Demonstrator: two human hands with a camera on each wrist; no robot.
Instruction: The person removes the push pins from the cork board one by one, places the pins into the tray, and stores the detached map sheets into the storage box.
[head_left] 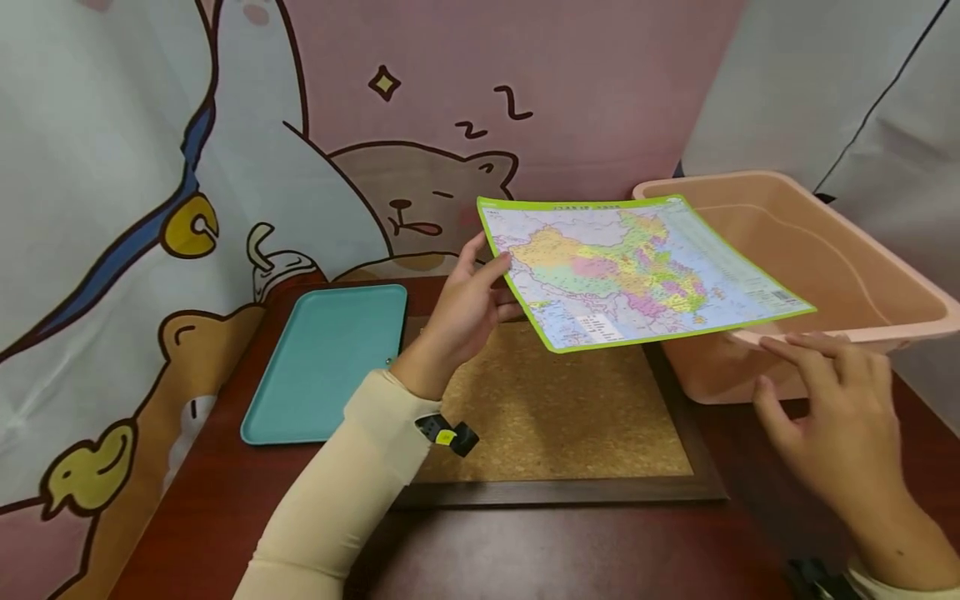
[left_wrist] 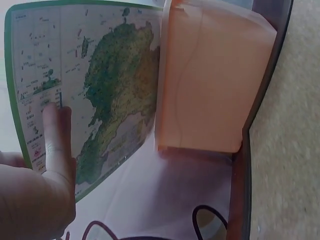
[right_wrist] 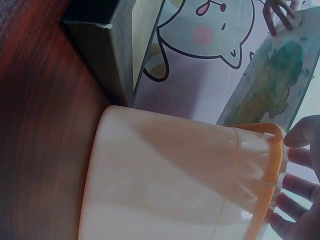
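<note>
My left hand (head_left: 465, 312) pinches the left edge of a green-bordered map (head_left: 615, 271) between thumb and fingers. The sheet is held tilted above a dark-framed cork board (head_left: 585, 425), its right part overlapping the peach plastic bin (head_left: 832, 242). In the left wrist view, the map's underside (left_wrist: 120, 75) carries a green and brown relief map. At the bin's front rim (right_wrist: 272, 175) is my right hand (head_left: 843, 408), its fingers loosely bent and lying at or against the lip. Nothing shows in its grasp.
A teal tray (head_left: 330, 358) lies to the left on the dark red table (head_left: 585, 550). Behind the table hangs a curtain (head_left: 600, 83) with cartoon animals. The bin stands at the right, close beside the board's frame (head_left: 675, 417).
</note>
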